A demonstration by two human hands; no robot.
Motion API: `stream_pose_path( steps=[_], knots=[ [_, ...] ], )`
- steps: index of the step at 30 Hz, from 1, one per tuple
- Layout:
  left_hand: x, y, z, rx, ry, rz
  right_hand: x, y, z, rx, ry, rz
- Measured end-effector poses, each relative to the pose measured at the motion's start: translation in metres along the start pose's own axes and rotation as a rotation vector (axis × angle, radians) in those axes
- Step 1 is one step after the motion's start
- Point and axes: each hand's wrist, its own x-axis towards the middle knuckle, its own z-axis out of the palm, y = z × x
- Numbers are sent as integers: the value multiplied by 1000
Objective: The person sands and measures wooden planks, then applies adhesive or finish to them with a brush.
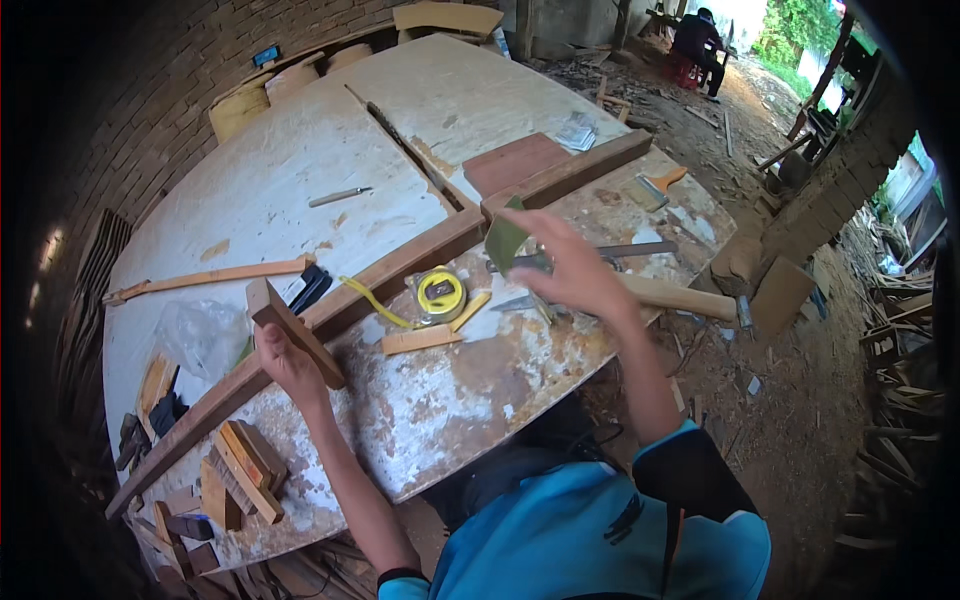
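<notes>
Standing tilted above the near left part of the table (pixel 470 390), a short wooden block (pixel 293 318) is gripped by the left hand (pixel 287 362), which is closed around it with the thumb along its side; a folded or curved green sheet (pixel 506 240) is held at the fingertips of the right hand (pixel 575 268), whose fingers are partly extended and only loosely bent; the sheet overlaps the long brown beam (pixel 425 245) in view, and whether the two touch cannot be told.

Beneath and between the hands, a yellow tape measure (pixel 440 292) lies just beside the beam, its tape partly drawn out; near it are small wood offcuts (pixel 420 340); by the right forearm lies a pale wooden handle (pixel 685 298).

Beyond the beam lie a slim hand tool (pixel 340 196), a reddish-brown board (pixel 513 163) and, toward the left, a clear plastic bag (pixel 203 335); on the near side, a flat paintbrush (pixel 658 187) with an orange handle lies at the right, and a bristle brush (pixel 232 482) rests among wood pieces at the lower left.

Farther off, a brick wall (pixel 180 105) rises behind the table; another person (pixel 698 42) sits on a red stool (pixel 684 71) at the upper right.
</notes>
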Motion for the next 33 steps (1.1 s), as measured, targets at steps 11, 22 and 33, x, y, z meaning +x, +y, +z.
stream_pose_path(
  steps=[11,22,33],
  knots=[
    [-5,22,8,79,-124,88,-15,309,-113,-514,310,959],
    [3,23,-3,-469,-32,-473,41,191,-107,192,511,853],
    [5,4,-11,-594,22,-613,114,-136,8,498,-60,-445]
  ],
)
